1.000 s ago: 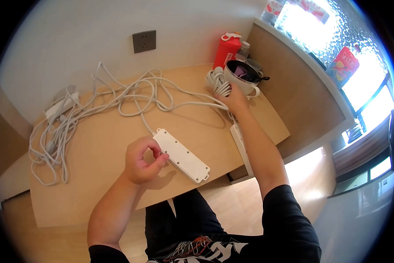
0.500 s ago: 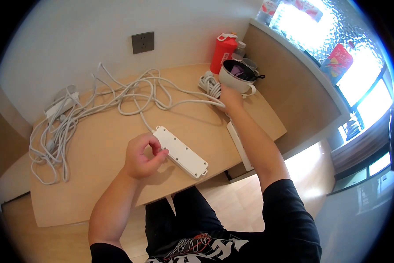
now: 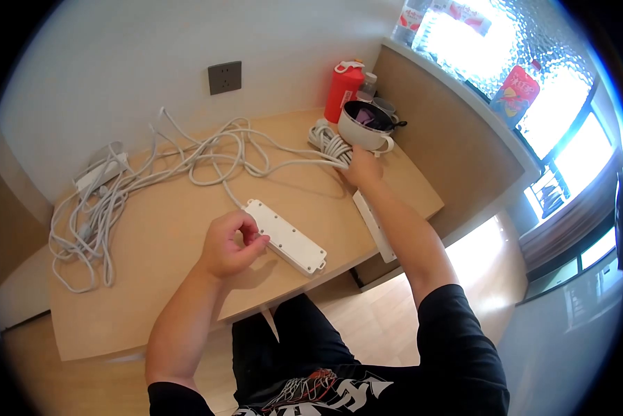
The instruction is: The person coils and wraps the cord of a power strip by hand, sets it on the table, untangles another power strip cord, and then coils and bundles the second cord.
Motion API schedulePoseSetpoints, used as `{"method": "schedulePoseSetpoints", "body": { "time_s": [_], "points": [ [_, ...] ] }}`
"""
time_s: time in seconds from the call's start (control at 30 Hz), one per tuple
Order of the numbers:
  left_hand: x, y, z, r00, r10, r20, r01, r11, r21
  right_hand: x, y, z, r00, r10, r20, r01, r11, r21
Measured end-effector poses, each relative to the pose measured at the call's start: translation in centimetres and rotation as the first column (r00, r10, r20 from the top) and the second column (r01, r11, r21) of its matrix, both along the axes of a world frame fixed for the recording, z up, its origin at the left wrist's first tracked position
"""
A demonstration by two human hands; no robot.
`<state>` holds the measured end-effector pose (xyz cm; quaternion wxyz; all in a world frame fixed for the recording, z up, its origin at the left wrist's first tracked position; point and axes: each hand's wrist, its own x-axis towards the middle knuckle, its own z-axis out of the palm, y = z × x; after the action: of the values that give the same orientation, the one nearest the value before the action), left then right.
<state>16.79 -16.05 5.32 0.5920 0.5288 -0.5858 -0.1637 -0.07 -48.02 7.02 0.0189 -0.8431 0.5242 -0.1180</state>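
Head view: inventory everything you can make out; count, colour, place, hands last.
Desk: 1, light wood, centre
Power strips: 3, white, front centre, by right forearm, back left
Loose cable: count unclear, white, left and back
Coiled cable: 1, white, at right hand
Cup: 1, white, dark inside, right rear
Bottle: 1, red, near cup
Jar: 1, clear, beside bottle
Wall socket: 1, grey, above desk
Pouch: 1, red and blue, upper right
Ledge bottles: count unclear, clear, top right
Left hand: 1, bare, beside front strip
Right hand: 1, bare, at coiled cable

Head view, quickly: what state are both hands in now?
Left hand: curled near a white power strip; nothing visibly held, can't tell if fully closed.
Right hand: closed on the bundled white cable.
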Motion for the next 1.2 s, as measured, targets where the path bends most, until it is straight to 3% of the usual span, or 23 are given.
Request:
{"method": "schedulePoseSetpoints", "body": {
  "time_s": [0.13, 0.23, 0.33, 0.43, 0.5, 0.53, 0.6, 0.63, 0.7, 0.8, 0.83, 0.9, 0.97, 1.03, 1.1, 1.2],
  "points": [
    [0.3, 0.1, 0.2, 0.999, -0.050, 0.006, 0.051, 0.998, -0.029, -1.0, -1.5, 0.7, 0.987, 0.051, 0.154, -0.067, 0.992, 0.104],
    [0.6, 0.1, 0.3, 0.997, -0.054, 0.051, 0.057, 0.996, -0.065, -0.8, -2.1, -0.6, 0.976, 0.084, 0.201, -0.103, 0.991, 0.085],
    [0.7, 0.1, 0.3, 0.998, 0.009, 0.065, -0.007, 1.000, -0.022, -0.5, -0.2, -0.3, 0.997, 0.081, 0.005, -0.080, 0.991, -0.104],
    [1.0, -0.1, -0.3, 1.000, 0.028, 0.005, -0.028, 1.000, -0.002, -0.5, 1.3, 1.2, 0.961, 0.146, -0.234, -0.202, 0.950, -0.239],
    [1.4, -0.4, -1.0, 0.996, 0.083, 0.034, -0.084, 0.996, 0.019, -0.5, 1.5, 4.2, 0.894, 0.167, -0.416, -0.206, 0.977, -0.048],
    [1.3, -0.5, -0.8, 0.993, 0.106, 0.048, -0.108, 0.994, 0.029, -0.6, 1.1, 4.6, 0.942, 0.147, -0.302, -0.212, 0.958, -0.195],
    [1.4, -0.8, -0.6, 0.941, 0.307, 0.146, -0.312, 0.950, 0.015, 0.2, 0.6, 5.2, 0.986, 0.157, -0.054, -0.164, 0.867, -0.470],
    [2.1, -1.1, -0.7, 0.878, 0.429, 0.214, -0.432, 0.901, -0.033, 1.4, 2.4, 6.4, 0.940, 0.337, 0.059, -0.258, 0.813, -0.522],
    [2.7, -0.5, -0.5, 0.688, 0.639, 0.344, -0.667, 0.743, -0.047, 2.9, 7.5, 7.7, 0.703, 0.669, 0.242, -0.406, 0.657, -0.636],
    [5.1, 1.0, 0.3, 0.495, 0.739, 0.456, -0.858, 0.499, 0.123, 6.0, 18.2, 6.0, 0.550, 0.826, 0.127, -0.782, 0.562, -0.268],
    [6.4, 2.6, 0.8, 0.373, 0.714, 0.592, -0.919, 0.372, 0.130, 7.2, 20.7, 6.3, 0.495, 0.867, 0.051, -0.859, 0.498, -0.119],
    [9.3, 7.3, 1.7, 0.137, 0.566, 0.813, -0.990, 0.105, 0.094, 11.1, 22.6, 4.6, 0.519, 0.854, 0.039, -0.854, 0.520, -0.029],
    [10.6, 13.3, 8.8, 0.321, 0.420, 0.849, -0.889, -0.177, 0.423, 15.6, 24.3, 3.5, 0.538, 0.842, 0.049, -0.843, 0.536, 0.048],
    [14.3, 17.5, 5.0, 0.330, 0.522, 0.786, -0.890, -0.106, 0.443, 20.3, 26.4, 2.9, 0.556, 0.827, 0.086, -0.830, 0.545, 0.120],
    [14.6, 19.0, 4.2, 0.306, 0.588, 0.749, -0.895, -0.090, 0.436, 25.3, 28.6, -0.4, 0.465, 0.876, 0.132, -0.857, 0.482, -0.182],
    [17.8, 19.9, -0.2, 0.343, 0.683, 0.645, -0.929, 0.143, 0.342, 30.8, 32.3, -1.7, 0.241, 0.945, 0.219, -0.847, 0.315, -0.428]
  ]
}}
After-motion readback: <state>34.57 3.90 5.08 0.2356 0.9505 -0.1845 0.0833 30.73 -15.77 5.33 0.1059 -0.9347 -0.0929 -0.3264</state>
